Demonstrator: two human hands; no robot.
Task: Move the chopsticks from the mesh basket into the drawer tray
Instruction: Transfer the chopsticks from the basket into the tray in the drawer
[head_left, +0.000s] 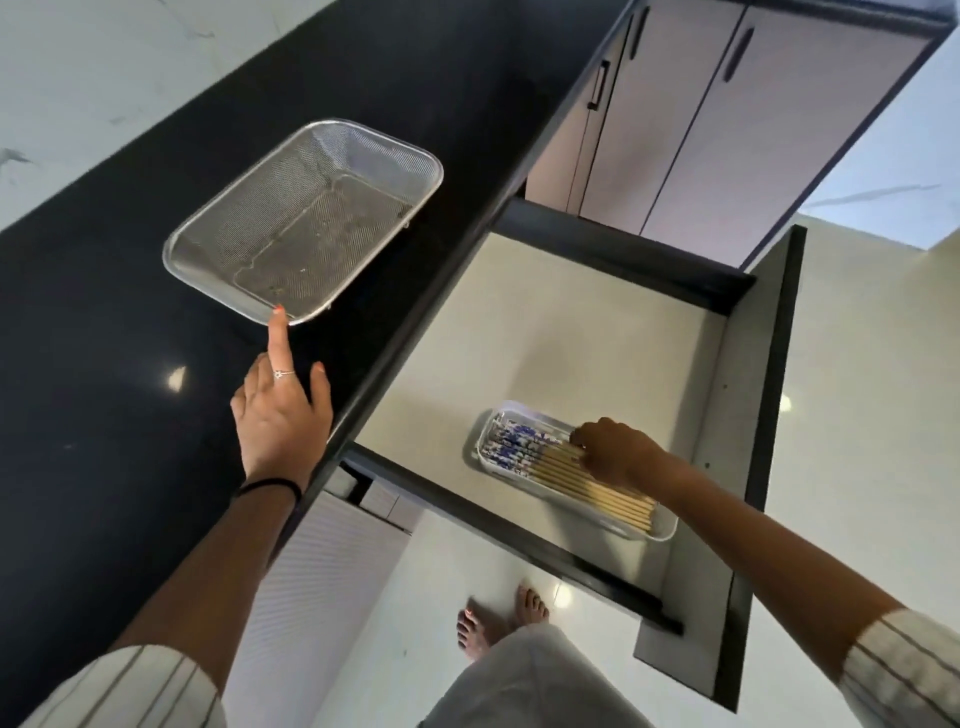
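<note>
Chopsticks: pale wooden chopsticks with blue-and-white patterned ends (550, 467) are lying side by side in the white rectangular plastic tray (667, 530).
Tray: sitting inside the pulled-out drawer with a cream floor (545, 332).
Right hand: the right hand (618, 454) is curling its fingers down onto the chopsticks — whether it is gripping them, I cannot tell.
Left hand: the left hand (283, 410) is spreading loosely, holding nothing — one fingertip is touching the rim of the silver wire-mesh basket (304, 221).
Basket: resting on the glossy black countertop (104, 338).
</note>
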